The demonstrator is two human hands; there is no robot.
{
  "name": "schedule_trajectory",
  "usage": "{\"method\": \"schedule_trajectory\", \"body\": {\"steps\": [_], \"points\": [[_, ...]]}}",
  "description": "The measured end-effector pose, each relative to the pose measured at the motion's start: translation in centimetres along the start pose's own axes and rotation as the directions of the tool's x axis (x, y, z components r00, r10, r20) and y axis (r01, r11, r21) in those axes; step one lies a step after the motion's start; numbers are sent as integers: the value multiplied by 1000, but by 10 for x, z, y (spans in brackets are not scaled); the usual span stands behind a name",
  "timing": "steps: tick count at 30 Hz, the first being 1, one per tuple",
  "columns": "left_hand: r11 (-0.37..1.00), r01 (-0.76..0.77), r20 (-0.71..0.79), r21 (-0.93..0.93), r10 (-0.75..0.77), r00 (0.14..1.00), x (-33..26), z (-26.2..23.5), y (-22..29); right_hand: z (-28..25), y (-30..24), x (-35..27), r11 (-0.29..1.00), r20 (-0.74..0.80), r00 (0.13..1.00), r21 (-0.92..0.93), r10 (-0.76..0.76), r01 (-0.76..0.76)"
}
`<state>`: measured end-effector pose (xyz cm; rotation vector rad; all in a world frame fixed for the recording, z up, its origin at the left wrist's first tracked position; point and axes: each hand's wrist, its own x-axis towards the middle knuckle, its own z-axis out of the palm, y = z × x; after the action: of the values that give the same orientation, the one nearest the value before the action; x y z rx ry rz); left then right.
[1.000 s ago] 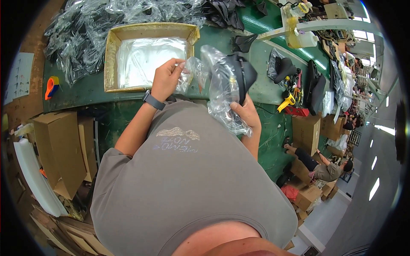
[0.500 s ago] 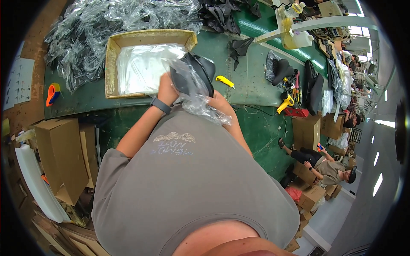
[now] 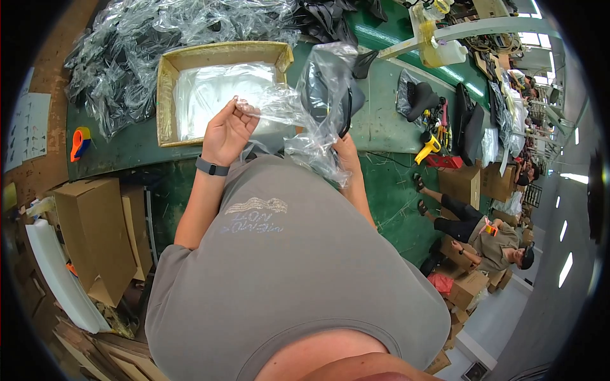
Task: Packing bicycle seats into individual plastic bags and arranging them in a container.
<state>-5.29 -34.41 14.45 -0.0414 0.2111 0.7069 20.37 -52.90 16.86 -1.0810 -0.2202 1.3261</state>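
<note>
Clearly palm-up, left hand (image 3: 227, 134) on bag (image 3: 314, 138)

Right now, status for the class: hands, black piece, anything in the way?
Left hand holding clear bag. Right hand gripping black piece. Bag covers part of piece. Possible obstacle: box near left hand.

The left hand (image 3: 230, 133) has drawn away from the black object (image 3: 356, 101), seemingly stretching the clear bag (image 3: 315, 151).
</note>
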Motion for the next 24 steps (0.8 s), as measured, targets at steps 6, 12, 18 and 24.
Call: {"method": "schedule_trajectory", "body": {"steps": [6,12,18,24], "points": [[507,202,-282,838,84,956,1,35,-21,17,-32,-30,856,155,986,-500,-57,128],[319,-163,2,934,449,893,14,54,-46,49,-38,-40,234,387,907,-878,-169,418],[-154,-640,622,753,-151,768,-7,84,-80,13,9,-12,864,-230,973,-492,-10,-108],[147,-51,103,988,-377,920,-8,67,-86,-3,13,26,989,-314,946,-143,-75,31]]}}
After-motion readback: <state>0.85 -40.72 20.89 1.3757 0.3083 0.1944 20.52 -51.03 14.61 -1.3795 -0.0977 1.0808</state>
